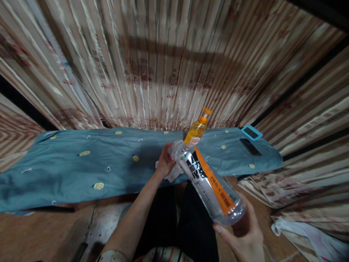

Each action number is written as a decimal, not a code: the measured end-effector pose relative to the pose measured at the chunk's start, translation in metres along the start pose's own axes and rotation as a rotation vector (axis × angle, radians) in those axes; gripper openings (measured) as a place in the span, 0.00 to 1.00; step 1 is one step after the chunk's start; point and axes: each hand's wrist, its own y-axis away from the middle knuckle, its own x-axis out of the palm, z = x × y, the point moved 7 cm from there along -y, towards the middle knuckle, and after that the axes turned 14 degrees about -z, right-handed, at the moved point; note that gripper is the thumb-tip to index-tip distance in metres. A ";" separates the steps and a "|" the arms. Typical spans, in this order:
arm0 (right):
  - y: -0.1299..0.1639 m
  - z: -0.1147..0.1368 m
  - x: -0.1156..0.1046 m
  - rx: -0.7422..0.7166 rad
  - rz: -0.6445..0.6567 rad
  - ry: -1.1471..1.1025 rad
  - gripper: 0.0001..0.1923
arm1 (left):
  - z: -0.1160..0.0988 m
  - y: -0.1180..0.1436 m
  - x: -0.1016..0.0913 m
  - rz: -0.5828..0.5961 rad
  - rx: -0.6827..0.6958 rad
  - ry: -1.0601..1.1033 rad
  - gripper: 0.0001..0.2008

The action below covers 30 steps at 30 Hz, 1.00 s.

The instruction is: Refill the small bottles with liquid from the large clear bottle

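My right hand [242, 236] grips the base of a clear plastic bottle [209, 182] with an orange and black label, tilted so its neck points away from me. At the neck, my left hand [165, 162] holds a white cloth [174, 174] against the bottle's top. Both hands are over the front edge of a table covered with a blue-grey cloth [95, 163]. Just behind the bottle stands an orange pump bottle [197, 130].
A turquoise-framed device [251, 132] and a black flat object [250, 147] lie at the table's right end. Striped curtains [163, 62] hang behind and at both sides. My dark-trousered legs [180, 222] and a brown floor are below.
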 end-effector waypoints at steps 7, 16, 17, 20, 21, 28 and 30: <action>-0.001 0.005 -0.001 -0.044 -0.005 0.049 0.48 | -0.002 0.001 0.001 -0.002 -0.032 0.026 0.39; -0.001 0.004 0.000 -0.033 0.025 0.026 0.48 | 0.005 0.000 -0.001 -0.008 -0.025 0.008 0.38; -0.001 0.004 0.000 -0.024 0.022 0.020 0.48 | 0.005 0.000 -0.001 -0.009 -0.025 0.013 0.38; -0.001 0.005 0.000 -0.028 0.019 0.024 0.49 | 0.005 0.000 -0.001 -0.007 -0.034 0.009 0.39; -0.001 0.005 0.000 -0.034 0.021 0.030 0.49 | 0.004 0.000 -0.001 -0.008 -0.037 0.000 0.38; -0.001 0.006 0.000 -0.055 0.007 0.033 0.49 | 0.000 0.000 -0.002 -0.020 -0.014 -0.014 0.37; -0.001 0.005 0.000 -0.054 0.012 0.039 0.49 | 0.001 0.000 -0.001 -0.017 -0.020 -0.016 0.37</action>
